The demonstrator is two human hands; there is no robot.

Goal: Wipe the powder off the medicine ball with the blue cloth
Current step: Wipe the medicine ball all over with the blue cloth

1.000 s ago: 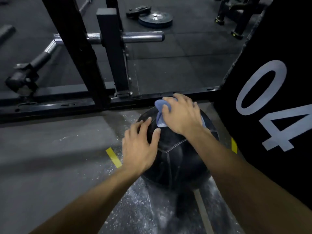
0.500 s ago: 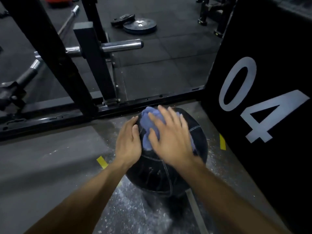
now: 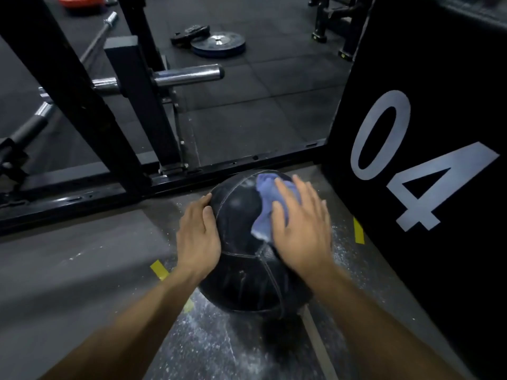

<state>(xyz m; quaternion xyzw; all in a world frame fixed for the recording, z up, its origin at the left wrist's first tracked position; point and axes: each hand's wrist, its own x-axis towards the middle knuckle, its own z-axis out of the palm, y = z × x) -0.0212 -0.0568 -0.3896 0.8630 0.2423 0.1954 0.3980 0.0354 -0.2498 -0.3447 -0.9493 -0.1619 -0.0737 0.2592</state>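
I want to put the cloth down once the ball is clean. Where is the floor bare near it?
Bare grey floor lies left of the ball, between the rack's base rail and the yellow tape. It is tight on the right, where the 04 box stands close. Powder covers the floor in front.

The round black stitched medicine ball (image 3: 247,259) sits hemmed in on two sides. At three o'clock the tall black box with the white "04" (image 3: 428,165) stands just beside it, leaving only a narrow strip of powder-dusted grey floor (image 3: 219,344) for my right hand (image 3: 300,229). At twelve o'clock the low black steel rack rail (image 3: 247,164) runs almost against the ball's far side, with black uprights (image 3: 82,105) and a chrome bar sleeve (image 3: 189,75) beyond at eleven. From nine round to six the floor lies open, and both my forearms reach in that way.
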